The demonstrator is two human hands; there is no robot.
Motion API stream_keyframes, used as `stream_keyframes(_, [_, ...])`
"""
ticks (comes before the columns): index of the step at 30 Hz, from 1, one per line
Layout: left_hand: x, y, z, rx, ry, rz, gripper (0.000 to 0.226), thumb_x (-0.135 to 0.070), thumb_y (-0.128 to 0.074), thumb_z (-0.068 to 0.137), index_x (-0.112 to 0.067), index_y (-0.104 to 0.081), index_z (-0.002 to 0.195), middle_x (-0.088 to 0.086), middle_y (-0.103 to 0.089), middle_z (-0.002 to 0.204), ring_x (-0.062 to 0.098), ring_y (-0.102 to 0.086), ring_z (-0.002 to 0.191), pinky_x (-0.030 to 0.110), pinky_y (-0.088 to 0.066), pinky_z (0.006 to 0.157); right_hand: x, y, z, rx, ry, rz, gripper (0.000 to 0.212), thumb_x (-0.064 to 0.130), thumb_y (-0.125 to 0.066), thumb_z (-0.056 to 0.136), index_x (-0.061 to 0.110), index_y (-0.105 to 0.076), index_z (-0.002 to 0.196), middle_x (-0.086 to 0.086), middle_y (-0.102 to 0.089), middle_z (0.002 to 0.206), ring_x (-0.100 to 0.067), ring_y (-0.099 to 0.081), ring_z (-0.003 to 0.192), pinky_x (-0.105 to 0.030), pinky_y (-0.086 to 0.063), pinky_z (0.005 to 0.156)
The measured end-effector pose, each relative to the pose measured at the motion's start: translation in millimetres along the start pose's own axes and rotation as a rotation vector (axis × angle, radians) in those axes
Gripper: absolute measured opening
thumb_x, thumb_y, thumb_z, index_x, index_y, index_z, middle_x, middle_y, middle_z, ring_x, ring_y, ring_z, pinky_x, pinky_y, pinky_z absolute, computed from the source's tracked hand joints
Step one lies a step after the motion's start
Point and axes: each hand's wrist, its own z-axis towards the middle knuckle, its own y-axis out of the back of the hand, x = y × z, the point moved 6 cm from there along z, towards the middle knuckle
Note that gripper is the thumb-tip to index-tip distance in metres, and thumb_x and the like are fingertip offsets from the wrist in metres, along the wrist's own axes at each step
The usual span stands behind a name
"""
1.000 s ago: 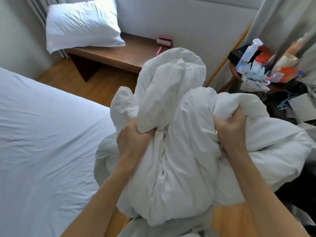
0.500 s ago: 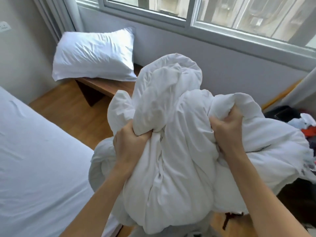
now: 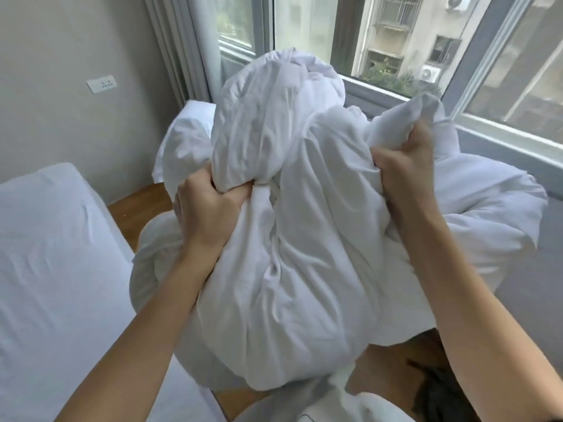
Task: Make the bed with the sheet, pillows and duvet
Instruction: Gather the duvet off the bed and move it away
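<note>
The duvet [image 3: 304, 239], the pillow [image 3: 182, 141] and the bed sheet [image 3: 54, 254] are all plain white. The floor [image 3: 137, 208] is brown wood. The wall [image 3: 61, 41] is grey.

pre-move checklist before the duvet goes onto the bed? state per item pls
1. Left hand grips the duvet: ok, fingers curled into a fold.
2. Right hand grips the duvet: ok, fist closed round bunched fabric.
3. Duvet clear of the floor: cannot tell, the lower edge hangs low and runs out of view.
4. Sheet on the bed: ok, lies flat with light creases where visible.
5. Pillow out of the landing area: ok, it sits off the bed behind the bundle.
6. Duvet corners found: not ok, it is a wadded ball.
</note>
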Motion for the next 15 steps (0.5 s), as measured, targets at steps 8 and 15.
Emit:
stream_keyframes(8, [5,-49,181,-0.198,-0.026,0.000,0.041,-0.035,-0.074,0.066,-0.024,-0.038,0.051,-0.020,-0.045,0.043,0.003,-0.040,0.045,0.027,-0.030,0.051,-20,-86,200,0.030,0.134,0.151,0.029,-0.010,-0.056,0.060,0.013,-0.050,0.078,-0.012,-0.052,0.080,-0.022,-0.052,0.074,-0.036,-0.042,0.063])
stream_keyframes(15, [177,-223,269,0.126,0.379,0.303,0.046,-0.050,-0.073,0.075,-0.009,-0.065,0.094,0.017,-0.069,0.101,0.038,-0.063,0.098,0.040,-0.045,0.075,-250,-124,299,-0.068,-0.208,-0.286,0.081,0.013,-0.065,0.068,0.005,-0.033,0.142,-0.007,-0.058,0.110,-0.022,-0.059,0.096,-0.040,-0.046,0.083])
